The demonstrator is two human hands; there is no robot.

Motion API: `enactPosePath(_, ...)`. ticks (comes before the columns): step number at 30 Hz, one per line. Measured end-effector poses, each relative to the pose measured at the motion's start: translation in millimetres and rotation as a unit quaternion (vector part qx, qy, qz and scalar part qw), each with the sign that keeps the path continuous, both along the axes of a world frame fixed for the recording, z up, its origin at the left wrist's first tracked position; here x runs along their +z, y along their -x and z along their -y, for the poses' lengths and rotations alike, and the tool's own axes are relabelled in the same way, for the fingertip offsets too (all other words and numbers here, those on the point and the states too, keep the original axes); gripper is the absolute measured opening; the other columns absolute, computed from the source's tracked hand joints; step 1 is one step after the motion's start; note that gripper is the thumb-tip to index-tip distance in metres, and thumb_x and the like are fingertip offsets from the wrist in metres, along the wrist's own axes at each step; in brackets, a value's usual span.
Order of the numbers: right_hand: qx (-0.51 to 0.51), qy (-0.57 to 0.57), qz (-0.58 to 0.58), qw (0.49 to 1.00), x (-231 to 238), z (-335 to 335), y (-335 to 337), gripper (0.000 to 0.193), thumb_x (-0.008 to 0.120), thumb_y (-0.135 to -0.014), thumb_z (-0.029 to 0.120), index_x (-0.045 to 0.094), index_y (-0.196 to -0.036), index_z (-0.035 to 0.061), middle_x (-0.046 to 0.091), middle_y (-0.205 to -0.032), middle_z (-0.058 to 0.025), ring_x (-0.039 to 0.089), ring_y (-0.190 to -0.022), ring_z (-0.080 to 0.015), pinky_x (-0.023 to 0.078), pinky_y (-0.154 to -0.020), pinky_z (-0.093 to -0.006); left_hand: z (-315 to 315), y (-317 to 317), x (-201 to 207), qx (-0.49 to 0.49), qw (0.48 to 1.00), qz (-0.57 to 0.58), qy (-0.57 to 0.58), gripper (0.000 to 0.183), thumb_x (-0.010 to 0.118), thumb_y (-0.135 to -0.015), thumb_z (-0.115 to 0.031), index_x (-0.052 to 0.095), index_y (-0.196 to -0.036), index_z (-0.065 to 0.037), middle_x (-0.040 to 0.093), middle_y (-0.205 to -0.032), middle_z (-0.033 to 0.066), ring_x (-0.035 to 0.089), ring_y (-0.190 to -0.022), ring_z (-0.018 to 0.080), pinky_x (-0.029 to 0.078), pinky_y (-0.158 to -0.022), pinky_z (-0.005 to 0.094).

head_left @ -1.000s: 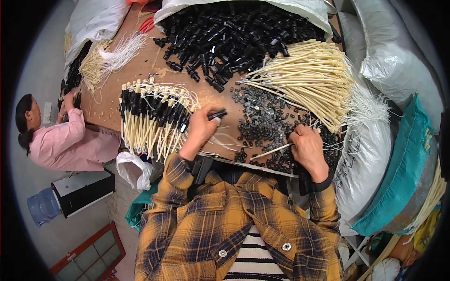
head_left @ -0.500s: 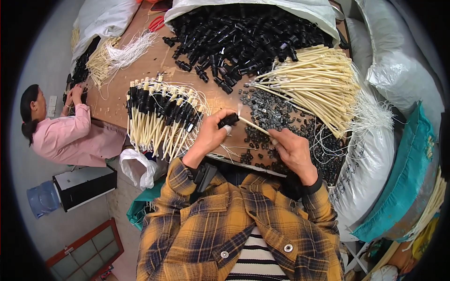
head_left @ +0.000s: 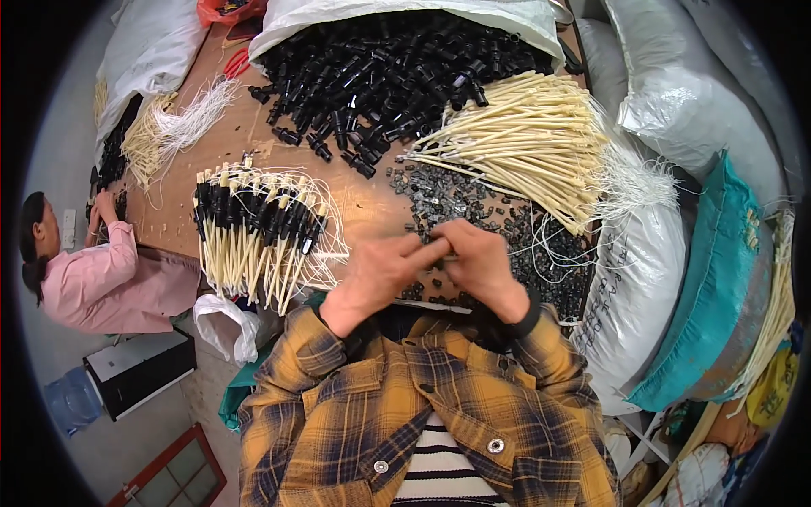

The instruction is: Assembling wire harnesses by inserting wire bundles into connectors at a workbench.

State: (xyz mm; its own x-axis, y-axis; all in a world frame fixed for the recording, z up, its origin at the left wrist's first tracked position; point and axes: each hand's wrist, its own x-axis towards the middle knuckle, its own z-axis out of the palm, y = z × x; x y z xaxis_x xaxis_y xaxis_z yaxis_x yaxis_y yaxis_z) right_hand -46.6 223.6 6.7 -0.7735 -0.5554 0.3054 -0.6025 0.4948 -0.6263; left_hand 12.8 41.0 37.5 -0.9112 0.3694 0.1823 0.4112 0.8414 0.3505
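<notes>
At mid-frame, the left hand (head_left: 370,275) meets the right hand (head_left: 483,260) over the counter (head_left: 367,203)

Fingers bent, bunched close together; blur and overlap hide whether either hand is clamped on anything, so I can't call it. What looks like a pale rod (head_left: 332,255) pokes out at the left hand's outer edge, the rest presumably covered. And look at this layout! Top centre, black fittings (head_left: 372,84) spill from a white sack (head_left: 507,19), its mouth facing down-frame, likely for easy picking. Upper right, a rod bundle (head_left: 515,139) points its tips inward, white cords (head_left: 642,182) trailing rightward, probably out of the way. Small dark pieces (head_left: 452,201) spread just beyond the right hand, handy. Left of centre, black-collared rods (head_left: 262,220) lie side by side, seemingly set apart from loose stock.
</notes>
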Motion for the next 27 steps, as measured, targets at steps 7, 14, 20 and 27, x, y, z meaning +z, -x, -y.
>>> enactPosePath(7, 0.066, 0.400, 0.416, 0.814, 22.5, -32.6, 6.2, 0.006, 0.067, -0.081, 0.005, 0.063, -0.080, 0.0099, 0.066, -0.088, -0.0054, 0.060, -0.064, -0.0089, 0.054, -0.061, -0.0245, 53.5, -6.3, -33.8, 0.300, 0.914, 0.183, -0.204, 0.007, 0.064, -0.089, -0.014, 0.061, -0.089, -0.007, 0.063, -0.066, 0.0047, 0.058, -0.054, 0.0138, 0.044, -0.047, 0.0296)
enactPosePath(14, 0.058, 0.019, 0.166, 0.984, 11.6, 15.1, -19.0, 0.024, 0.072, -0.080, 0.015, 0.065, -0.102, 0.0076, 0.064, -0.072, -0.0089, 0.062, -0.055, -0.0204, 0.047, -0.051, -0.0304, 15.8, 2.4, -23.3, 0.247, 0.846, 0.224, -0.417, 0.021, 0.071, -0.080, 0.000, 0.068, -0.100, -0.002, 0.060, -0.073, -0.0052, 0.051, -0.064, 0.0024, 0.043, -0.055, 0.0206)
enactPosePath(20, 0.010, -0.017, 0.041, 0.999, 4.0, 16.2, -17.1, 0.016, 0.068, -0.080, 0.010, 0.070, -0.095, 0.0086, 0.064, -0.069, -0.0122, 0.064, -0.059, -0.0276, 0.049, -0.053, -0.0329, 21.7, -1.8, -25.7, 0.203, 0.953, 0.120, -0.193, 0.031, 0.059, -0.079, 0.003, 0.064, -0.108, -0.003, 0.066, -0.095, 0.0128, 0.064, -0.087, 0.0278, 0.049, -0.078, 0.0359)
enactPosePath(27, -0.020, 0.041, 0.048, 0.998, 0.3, 16.5, -13.2, 0.013, 0.065, -0.081, 0.013, 0.069, -0.093, 0.0090, 0.064, -0.073, -0.0101, 0.063, -0.060, -0.0287, 0.048, -0.052, -0.0352, 21.5, -5.5, -23.1, 0.180, 0.952, 0.196, -0.153, 0.040, 0.055, -0.073, 0.006, 0.062, -0.111, -0.005, 0.063, -0.102, 0.0170, 0.059, -0.101, 0.0375, 0.047, -0.085, 0.0425)
